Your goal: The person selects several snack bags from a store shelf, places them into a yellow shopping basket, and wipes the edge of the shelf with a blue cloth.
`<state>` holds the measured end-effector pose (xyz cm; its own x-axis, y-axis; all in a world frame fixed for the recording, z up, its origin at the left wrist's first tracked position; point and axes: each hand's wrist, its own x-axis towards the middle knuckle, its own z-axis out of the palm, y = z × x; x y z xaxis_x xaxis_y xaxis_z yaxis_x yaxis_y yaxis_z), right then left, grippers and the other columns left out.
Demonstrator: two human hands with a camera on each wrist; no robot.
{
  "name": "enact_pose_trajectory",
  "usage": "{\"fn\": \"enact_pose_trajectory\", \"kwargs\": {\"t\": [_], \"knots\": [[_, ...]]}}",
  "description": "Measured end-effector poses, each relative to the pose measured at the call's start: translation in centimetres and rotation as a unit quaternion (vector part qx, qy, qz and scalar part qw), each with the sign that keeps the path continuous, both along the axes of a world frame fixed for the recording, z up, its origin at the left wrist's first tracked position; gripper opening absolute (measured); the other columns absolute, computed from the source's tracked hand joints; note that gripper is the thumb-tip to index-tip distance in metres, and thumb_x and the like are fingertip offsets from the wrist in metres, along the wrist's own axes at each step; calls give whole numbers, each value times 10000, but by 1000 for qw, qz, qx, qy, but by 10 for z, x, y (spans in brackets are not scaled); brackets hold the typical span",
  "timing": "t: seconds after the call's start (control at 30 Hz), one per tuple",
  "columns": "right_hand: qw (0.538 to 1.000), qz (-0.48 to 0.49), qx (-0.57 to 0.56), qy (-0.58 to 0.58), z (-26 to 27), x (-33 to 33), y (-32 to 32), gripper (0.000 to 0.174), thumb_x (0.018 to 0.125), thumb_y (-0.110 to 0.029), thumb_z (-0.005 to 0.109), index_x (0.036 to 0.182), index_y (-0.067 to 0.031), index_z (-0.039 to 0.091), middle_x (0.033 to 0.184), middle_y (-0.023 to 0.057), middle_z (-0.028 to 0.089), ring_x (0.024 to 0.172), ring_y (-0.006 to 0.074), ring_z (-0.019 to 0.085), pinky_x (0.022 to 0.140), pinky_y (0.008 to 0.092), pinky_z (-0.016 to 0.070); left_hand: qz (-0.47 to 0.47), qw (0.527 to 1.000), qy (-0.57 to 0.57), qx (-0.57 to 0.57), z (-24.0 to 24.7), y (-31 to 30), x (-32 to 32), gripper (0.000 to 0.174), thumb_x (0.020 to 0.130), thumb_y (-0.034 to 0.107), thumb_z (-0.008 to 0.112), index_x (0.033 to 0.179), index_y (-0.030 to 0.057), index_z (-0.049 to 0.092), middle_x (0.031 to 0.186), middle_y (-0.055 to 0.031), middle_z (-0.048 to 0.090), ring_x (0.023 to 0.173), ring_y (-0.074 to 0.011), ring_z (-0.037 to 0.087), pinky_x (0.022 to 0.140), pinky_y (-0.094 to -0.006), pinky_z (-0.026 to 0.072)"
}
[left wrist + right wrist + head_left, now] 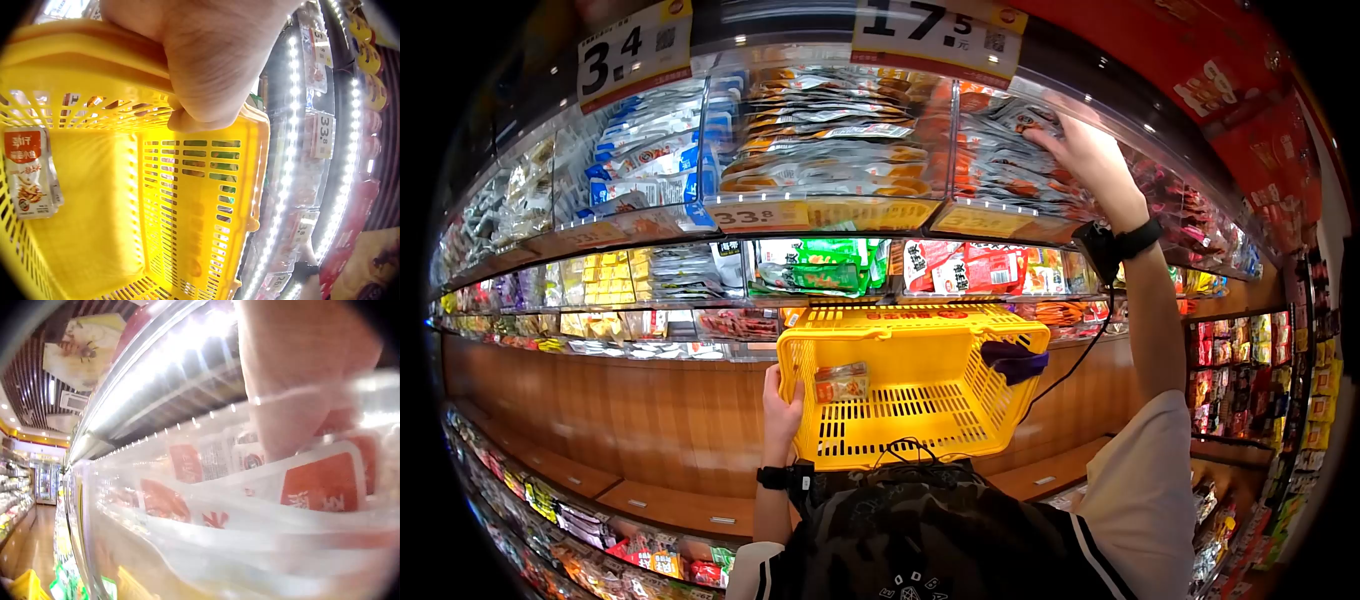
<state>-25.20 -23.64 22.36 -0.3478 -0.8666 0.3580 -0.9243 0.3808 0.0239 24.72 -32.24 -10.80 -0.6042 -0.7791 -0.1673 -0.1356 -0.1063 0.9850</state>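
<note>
My left hand (784,410) grips the left rim of a yellow plastic shopping basket (920,456); the left wrist view shows the thumb (203,122) over the edge. Inside the basket, white-and-orange snack packets (842,383) lie at the left end, and a dark purple item (1013,362) is at the right end. My right hand (1092,158) reaches into an upper clear bin of grey-and-orange snack packets (1005,165). In the right wrist view its fingers touch a white packet with a red-orange label (325,481). The fingertips are hidden, so I cannot tell whether they pinch it.
Clear-fronted bins of packets (830,150) line the upper shelf, with price tags (940,38) above. Green packets (818,265) and red packets (965,268) fill the tier behind the basket. Wooden panels (640,400) lie below. A cable (1072,370) hangs from the right wrist.
</note>
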Motion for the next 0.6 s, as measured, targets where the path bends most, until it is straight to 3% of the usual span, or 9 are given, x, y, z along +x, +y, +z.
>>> {"fn": "enact_pose_trajectory", "kwargs": {"t": [0.07, 0.23, 0.33, 0.43, 0.6], "knots": [[1000, 16, -16, 4, -6, -11, 1, 503, 901, -336, 733, 1311, -73, 608, 1127, 211, 682, 1029, 384, 651, 859, 421, 535, -25, 998, -17, -49, 0, -1, 1, 290, 998, 38, 589, 1269, -5, 496, 1139, -95, 646, 1016, -177, 640, 877, -292, 505], [996, 13, -55, 76, -2, -1, 17, 394, 899, -274, 725, 1241, -92, 659, 1042, 194, 702, 956, 378, 667, 820, 412, 539, -14, 1000, -2, -27, -2, 1, 1, 295, 999, 35, 589, 1275, -1, 492, 1143, -94, 645, 1028, -179, 641, 883, -295, 507], [986, 35, -114, 117, 2, 12, 28, 326, 854, -122, 688, 1180, -142, 679, 905, 127, 706, 842, 317, 685, 768, 385, 546, -14, 1000, -2, -27, -4, 1, 3, 294, 999, 32, 589, 1274, 2, 490, 1138, -95, 646, 1027, -178, 642, 880, -293, 509], [965, 118, -159, 169, 18, 40, 36, 313, 837, -62, 682, 1145, -122, 681, 890, 112, 703, 863, 323, 682, 770, 384, 548, -9, 1000, 1, -18, 0, 1, 0, 267, 983, 30, 596, 1231, -3, 501, 1099, -97, 622, 1009, -184, 617, 886, -303, 493], [970, 128, -152, 142, 21, 83, 72, 216, 791, -48, 686, 1006, -60, 681, 997, 109, 686, 977, 301, 667, 822, 430, 569, 1, 1000, -6, -13, -5, 2, 1, 239, 962, 27, 605, 1182, -9, 520, 1061, -104, 596, 996, -203, 592, 907, -320, 471]]}}
